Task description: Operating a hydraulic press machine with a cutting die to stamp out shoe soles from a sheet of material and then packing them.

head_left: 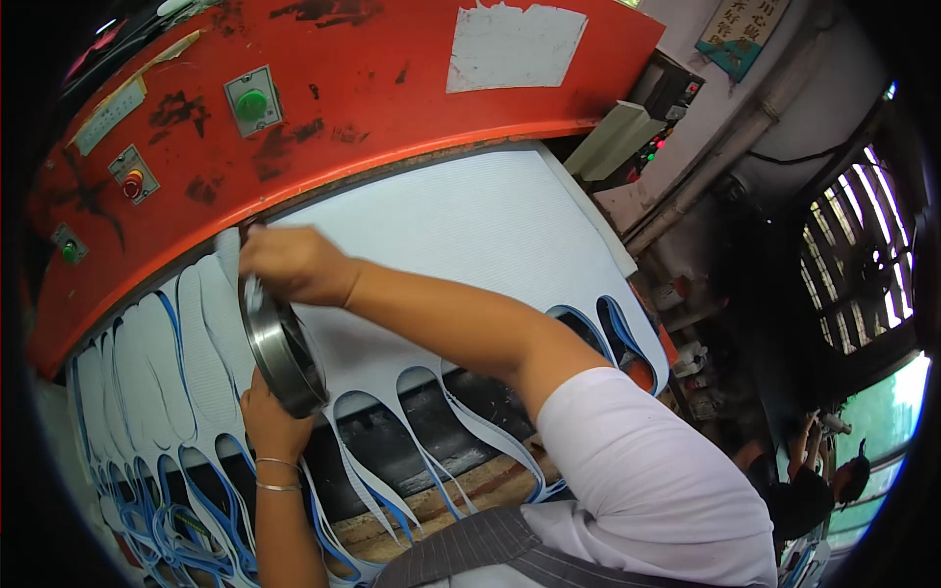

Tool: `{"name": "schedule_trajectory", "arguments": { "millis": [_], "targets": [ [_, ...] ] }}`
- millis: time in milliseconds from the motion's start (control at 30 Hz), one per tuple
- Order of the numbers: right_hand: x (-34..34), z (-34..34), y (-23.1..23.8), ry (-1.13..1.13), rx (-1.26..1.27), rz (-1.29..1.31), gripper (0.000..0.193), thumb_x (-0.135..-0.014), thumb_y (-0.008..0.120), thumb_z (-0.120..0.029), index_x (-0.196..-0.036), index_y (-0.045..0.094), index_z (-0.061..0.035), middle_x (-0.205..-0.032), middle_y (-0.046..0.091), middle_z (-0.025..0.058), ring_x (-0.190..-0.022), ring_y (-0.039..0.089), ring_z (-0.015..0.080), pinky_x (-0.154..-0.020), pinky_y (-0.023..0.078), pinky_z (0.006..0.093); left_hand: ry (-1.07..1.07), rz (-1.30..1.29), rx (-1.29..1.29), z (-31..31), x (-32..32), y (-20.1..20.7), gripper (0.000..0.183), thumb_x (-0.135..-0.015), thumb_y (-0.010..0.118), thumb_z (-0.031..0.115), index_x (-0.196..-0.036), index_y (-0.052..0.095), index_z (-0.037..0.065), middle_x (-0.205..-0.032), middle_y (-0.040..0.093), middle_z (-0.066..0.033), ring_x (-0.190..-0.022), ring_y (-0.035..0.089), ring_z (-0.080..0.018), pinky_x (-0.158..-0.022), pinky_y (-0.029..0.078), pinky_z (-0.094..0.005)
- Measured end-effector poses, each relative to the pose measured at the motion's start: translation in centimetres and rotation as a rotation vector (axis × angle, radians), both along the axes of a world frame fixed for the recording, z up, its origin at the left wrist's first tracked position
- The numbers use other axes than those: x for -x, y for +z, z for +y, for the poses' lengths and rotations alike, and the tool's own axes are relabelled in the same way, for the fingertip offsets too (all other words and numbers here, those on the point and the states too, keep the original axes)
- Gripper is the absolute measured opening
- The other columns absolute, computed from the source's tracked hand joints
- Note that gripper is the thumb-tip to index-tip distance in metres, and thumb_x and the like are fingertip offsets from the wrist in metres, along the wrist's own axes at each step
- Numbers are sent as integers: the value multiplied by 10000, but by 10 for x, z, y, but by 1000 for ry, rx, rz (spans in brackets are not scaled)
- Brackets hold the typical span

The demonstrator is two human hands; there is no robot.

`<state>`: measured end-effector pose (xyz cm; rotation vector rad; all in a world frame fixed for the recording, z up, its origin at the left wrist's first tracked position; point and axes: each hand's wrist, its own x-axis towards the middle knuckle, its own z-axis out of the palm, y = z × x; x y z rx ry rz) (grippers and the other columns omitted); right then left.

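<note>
A steel band cutting die, long and rounded like a shoe sole, is tilted on its side above a white ribbed sheet. My left hand is closed around its near, lower part, with some fingers hidden behind the metal. At the die's far end is my right hand, fingers curled and slightly blurred. A pale piece shows beside its fingertips; whether they grip that or the die's end is unclear. Long rounded cut-outs line the sheet's near side, leaving thin strips with blue undersides.
A red machine beam with green and red buttons spans the far side. Blue-and-white offcut strips hang at the near left. A control box stands at the right, by a pipe. Another person is farther right.
</note>
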<state>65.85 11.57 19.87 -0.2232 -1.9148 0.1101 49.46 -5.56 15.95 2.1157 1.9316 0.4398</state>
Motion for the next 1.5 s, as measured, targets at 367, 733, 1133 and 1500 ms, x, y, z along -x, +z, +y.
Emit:
{"name": "schedule_trajectory", "arguments": {
  "millis": [367,733,1133,1500],
  "targets": [
    [-257,-11,-2,-951,1006,-818,326,-862,494,-111,-1181,527,-53,-986,664,239,-948,637,407,-805,499,493,18,270,-173,-14,-19,-8,733,-743,719,470,-1221,581,-69,-1336,507,-284,-1225,506,-352,-970,372,-440],
    [-277,-20,-37,-959,1288,-672,552,-871,412,-197,-1414,406,-98,-1108,645,252,-1030,622,408,-897,467,493,-271,207,-311,147,-72,1,427,-872,606,368,-1129,650,31,-1158,629,-175,-1139,543,-356,-965,414,-446],
    [-335,-130,-37,-365,993,-834,1099,-586,859,-486,-1442,333,-39,-1500,259,294,-1429,206,408,-1171,168,451,175,329,196,257,-49,-26,665,-891,376,596,-1285,576,100,-1121,673,-175,-1134,589,-320,-1011,355,-487],
    [-149,-113,-58,-493,900,-634,873,-579,858,-435,-1266,525,-13,-1398,342,395,-1341,322,491,-1130,263,485,-104,372,-5,147,-5,-33,474,-977,406,297,-1410,426,104,-1509,368,-80,-1393,329,-297,-1116,278,-510]
  ]
}}
